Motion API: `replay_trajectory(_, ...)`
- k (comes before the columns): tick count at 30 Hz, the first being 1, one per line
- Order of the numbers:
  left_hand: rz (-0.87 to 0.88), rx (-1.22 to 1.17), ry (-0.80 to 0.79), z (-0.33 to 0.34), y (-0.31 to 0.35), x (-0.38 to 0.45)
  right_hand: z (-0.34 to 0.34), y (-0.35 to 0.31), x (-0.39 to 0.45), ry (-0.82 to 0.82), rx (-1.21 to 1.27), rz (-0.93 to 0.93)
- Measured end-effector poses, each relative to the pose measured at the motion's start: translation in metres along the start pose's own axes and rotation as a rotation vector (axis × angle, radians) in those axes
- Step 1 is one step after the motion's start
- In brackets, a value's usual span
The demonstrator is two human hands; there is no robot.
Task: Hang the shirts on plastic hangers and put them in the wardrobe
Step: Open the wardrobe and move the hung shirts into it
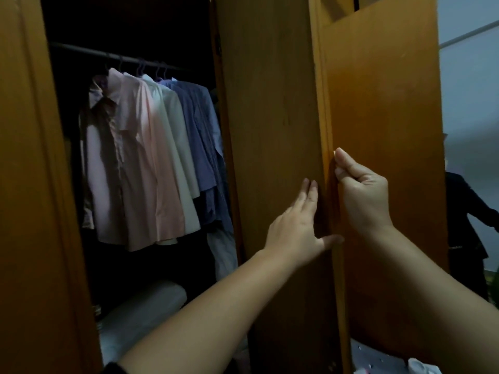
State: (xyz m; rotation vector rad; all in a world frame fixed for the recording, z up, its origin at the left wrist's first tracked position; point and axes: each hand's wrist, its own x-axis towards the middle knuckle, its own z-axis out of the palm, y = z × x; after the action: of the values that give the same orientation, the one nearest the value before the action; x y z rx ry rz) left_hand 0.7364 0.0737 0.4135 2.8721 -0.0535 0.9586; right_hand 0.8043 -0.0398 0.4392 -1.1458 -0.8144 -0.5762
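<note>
Inside the open wardrobe, several shirts (140,163) hang on purple plastic hangers (140,67) from a dark rail (81,49): pink ones in front, then cream and blue ones. My left hand (297,228) lies flat with straight fingers on the middle wooden door panel (270,117). My right hand (361,190) has its fingers curled round the edge of the right door (383,103), which stands ajar.
The left wardrobe door (32,184) frames the opening. A pale rolled bundle (143,311) lies on the wardrobe floor. Dark clothing (467,225) hangs at the far right by a pale wall. Light fabric (378,360) shows at the lower right.
</note>
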Motion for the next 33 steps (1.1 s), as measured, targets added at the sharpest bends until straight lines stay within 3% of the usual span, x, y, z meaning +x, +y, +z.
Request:
replay_trajectory(7, -0.059, -0.112, -0.003, -0.016, -0.015, -0.028, 0.025, -0.019, -0.016, -0.071, 0.044, 0.035)
replay_trajectory(13, -0.162, -0.184, 0.008, -0.048, -0.044, -0.072, 0.065, -0.041, -0.037, -0.237, 0.101, 0.098)
replay_trajectory(21, -0.351, -0.217, 0.166, -0.085, -0.092, -0.119, 0.146, -0.065, -0.061, -0.438, 0.053, 0.089)
replay_trajectory(26, -0.390, -0.119, 0.214, -0.112, -0.129, -0.149, 0.203, -0.061, -0.075, -0.528, 0.009, 0.057)
replay_trajectory(33, -0.388, 0.368, 0.204, -0.151, -0.183, -0.173, 0.279, -0.041, -0.088, -0.616, -0.003, -0.041)
